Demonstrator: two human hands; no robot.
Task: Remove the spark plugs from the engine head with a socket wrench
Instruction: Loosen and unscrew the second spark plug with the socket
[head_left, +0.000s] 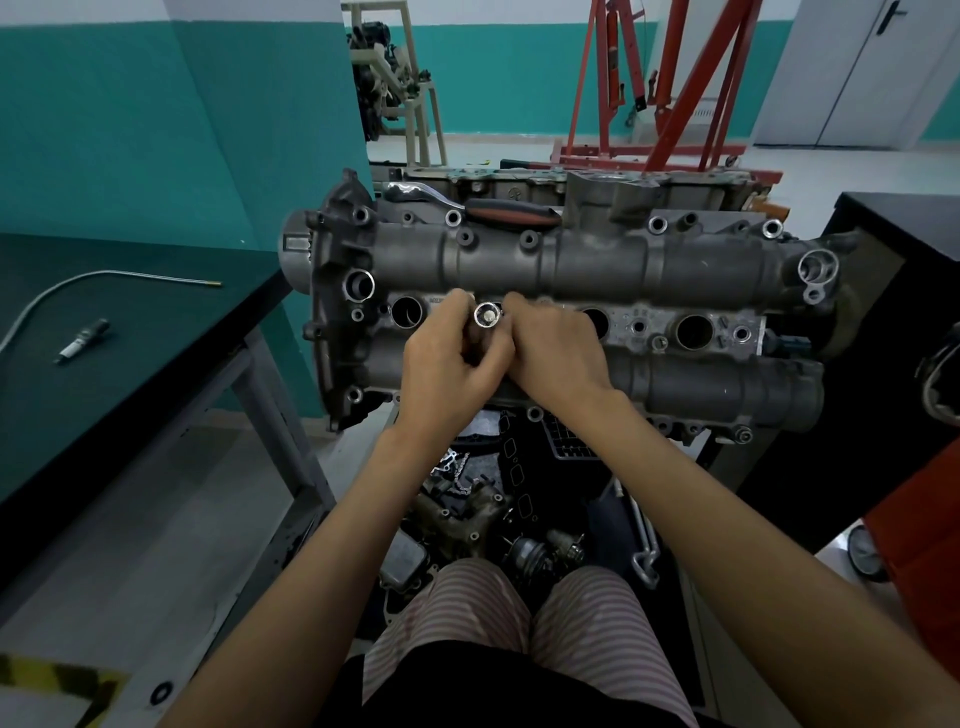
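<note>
Grey cast engine head (571, 265) lies directly beneath both hands. A metal socket (487, 315), open end up with a spark plug tip seen inside, is gripped by the left hand (451, 358) with curled fingers; it is pinched from the other side by the right hand (558, 348). A ratchet wrench (467, 205) is seen beyond the hands; a removed spark plug (83, 340) lies far left of them on the dark table (130, 322).

You're looking at one engine head (571, 270) showing three open plug wells, with one socket (487, 315) between your two hands. One loose spark plug (83, 340) and one thin tube (104, 278) are lying on the left bench, one ratchet (467, 205) sitting far side.
</note>
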